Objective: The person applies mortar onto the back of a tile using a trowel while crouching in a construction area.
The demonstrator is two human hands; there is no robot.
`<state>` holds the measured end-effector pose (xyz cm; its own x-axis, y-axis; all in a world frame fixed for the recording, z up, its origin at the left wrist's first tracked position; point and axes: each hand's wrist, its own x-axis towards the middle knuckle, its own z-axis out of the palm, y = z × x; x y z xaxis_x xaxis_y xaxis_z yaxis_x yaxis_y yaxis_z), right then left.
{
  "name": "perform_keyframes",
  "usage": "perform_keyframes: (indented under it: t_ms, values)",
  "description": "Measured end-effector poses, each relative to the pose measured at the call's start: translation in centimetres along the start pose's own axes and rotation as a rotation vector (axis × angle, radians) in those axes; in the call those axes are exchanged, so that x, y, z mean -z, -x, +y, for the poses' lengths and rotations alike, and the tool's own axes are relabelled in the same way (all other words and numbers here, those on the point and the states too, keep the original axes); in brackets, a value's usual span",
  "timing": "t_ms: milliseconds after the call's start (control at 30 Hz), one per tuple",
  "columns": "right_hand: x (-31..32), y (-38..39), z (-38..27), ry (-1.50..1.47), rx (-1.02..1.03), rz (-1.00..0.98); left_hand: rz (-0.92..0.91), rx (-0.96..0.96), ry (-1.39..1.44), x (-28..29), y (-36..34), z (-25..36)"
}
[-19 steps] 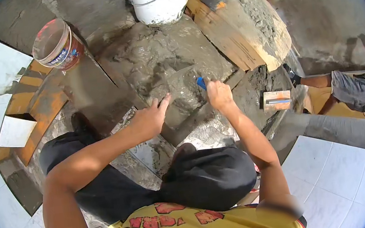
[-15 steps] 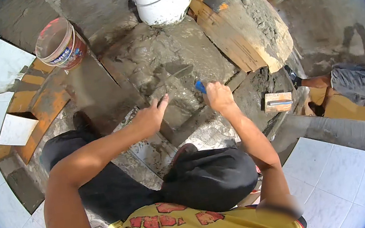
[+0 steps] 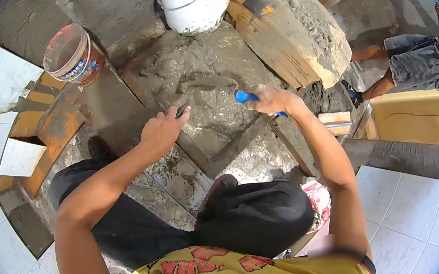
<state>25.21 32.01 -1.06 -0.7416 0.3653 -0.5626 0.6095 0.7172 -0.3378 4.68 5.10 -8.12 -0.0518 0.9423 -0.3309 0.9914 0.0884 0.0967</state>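
Observation:
A wet grey mortar heap (image 3: 209,55) fills a shallow framed bed in front of me. My left hand (image 3: 162,130) is closed round the dark handle of a trowel (image 3: 181,111), whose mortar-smeared end reaches into the heap. My right hand (image 3: 274,99) grips a blue-handled trowel (image 3: 247,96) at the bed's right side. Wet mortar hides its blade, so I cannot make out the outline. A ridge of mortar lies between the two hands.
A white bucket (image 3: 199,6) stands behind the heap, a reddish pail (image 3: 85,66) at far left. Mortar-crusted boards (image 3: 294,33) lie right. A wooden float (image 3: 335,123) rests beyond my right forearm. Another person in grey shorts (image 3: 414,58) is at far right. Tiles (image 3: 406,206) cover the lower right.
My right hand has shifted right and turned, showing more of the blue handle. My left hand has drawn back leftward. The person at far right has moved, with both legs now showing.

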Motion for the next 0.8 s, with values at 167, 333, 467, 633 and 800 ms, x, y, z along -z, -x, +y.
perform_keyframes:
  t_ms: [167,333,467,633,800]
  values:
    - [-1.3,-3.0,4.1,0.021,0.021,0.057,-0.140,0.072,0.158,4.5,1.3,-0.9]
    - [-2.1,-4.2,1.2,-0.512,-0.117,-0.023,-0.048,0.161,0.387,6.9,3.8,-4.3]
    - [-2.7,-10.1,-3.7,-0.499,-0.202,-0.036,-0.080,0.195,0.325,8.6,5.2,-5.7]
    - [-4.2,-21.9,-2.0,-0.494,-0.193,-0.087,-0.150,0.105,0.306,8.8,5.6,-4.7]
    - [-5.8,-26.0,-3.6,-0.144,0.030,0.106,-0.247,0.044,0.358,8.5,6.8,-5.1]
